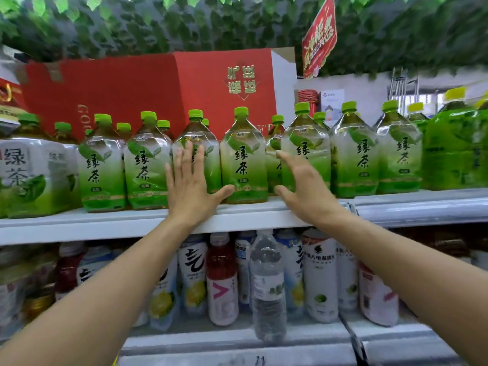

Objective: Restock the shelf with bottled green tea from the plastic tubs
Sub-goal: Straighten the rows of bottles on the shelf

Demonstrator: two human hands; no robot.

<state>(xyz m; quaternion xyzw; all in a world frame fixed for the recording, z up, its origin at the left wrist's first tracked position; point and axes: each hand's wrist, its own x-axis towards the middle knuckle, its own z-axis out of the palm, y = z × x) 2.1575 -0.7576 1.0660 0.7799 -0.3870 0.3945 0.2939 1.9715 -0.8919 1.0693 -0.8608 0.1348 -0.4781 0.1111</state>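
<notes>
- Our left hand [188, 186] lies flat with straight fingers spread against a clear plastic green-tea bottle with a lime-green cap [196, 151], in the front row of the white metal shelf [132, 223]; it holds nothing.
- Our right hand [303, 188] is spread wide and empty, fingers pointing to 11 o'clock, near a second green-capped tea bottle [306, 149]; whether it touches, we cannot tell.
- Between our hands stands the middle green-tea bottle [244, 157], upright, long axis running 12 to 6 o'clock.
- It lies at 2 o'clock from our left palm and 10 o'clock from our right; the left thumb is nearer, at its base.
- We judge the next step is squaring up this row; no plastic tubs are in view.
</notes>
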